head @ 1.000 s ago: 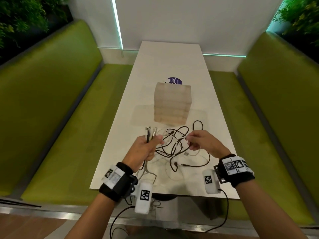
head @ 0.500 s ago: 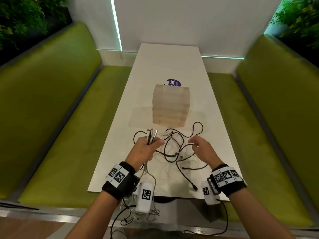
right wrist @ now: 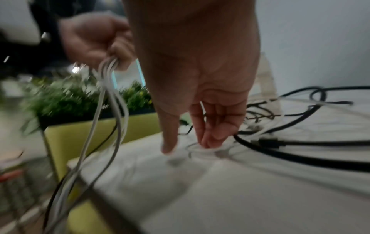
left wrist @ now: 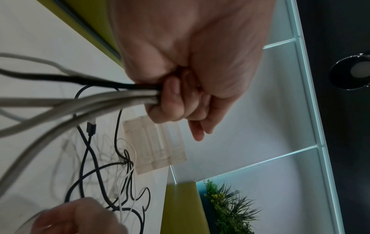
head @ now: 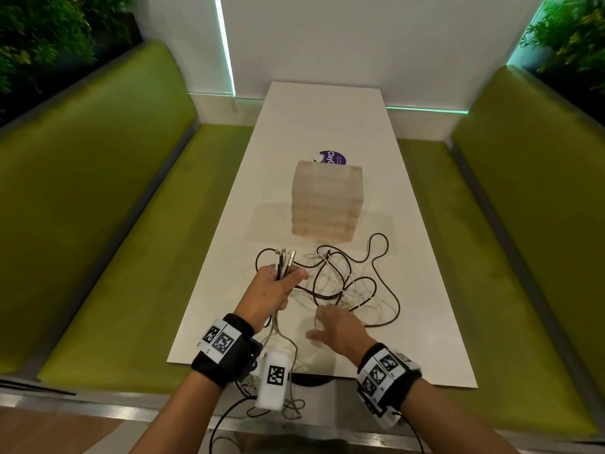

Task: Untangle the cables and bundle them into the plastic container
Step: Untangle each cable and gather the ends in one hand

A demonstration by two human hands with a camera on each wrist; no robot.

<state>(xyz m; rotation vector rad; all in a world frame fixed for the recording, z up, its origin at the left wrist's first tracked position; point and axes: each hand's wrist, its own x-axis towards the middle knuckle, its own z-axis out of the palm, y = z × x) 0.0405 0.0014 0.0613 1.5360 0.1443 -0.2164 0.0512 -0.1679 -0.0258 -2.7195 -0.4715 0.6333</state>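
Note:
My left hand (head: pixel 281 285) grips a bundle of grey and black cable ends (head: pixel 285 261), plugs pointing up, over the near left of the white table (head: pixel 327 126). The wrist view shows the left hand (left wrist: pixel 176 101) curled round these cords (left wrist: pixel 100 98), whose tails hang over the near edge. My right hand (head: pixel 322 322) is open, with its fingertips (right wrist: pixel 208 142) down on a thin white cable loop (right wrist: pixel 202 149). A tangle of black and white cables (head: pixel 353 283) lies just beyond it. The translucent plastic container (head: pixel 327 201) stands behind the tangle.
A purple-labelled round item (head: pixel 332 157) sits right behind the container. Green padded benches (head: pixel 98 224) (head: pixel 530 224) flank the table. Plants (head: pixel 39 34) fill the upper corners. The held cables' tails (head: pixel 291 401) dangle below the near table edge.
My right hand let go of the tangle, drew back toward the near edge and dropped to the table with fingers spread. The loose cables settled flat. The left hand kept its bundle.

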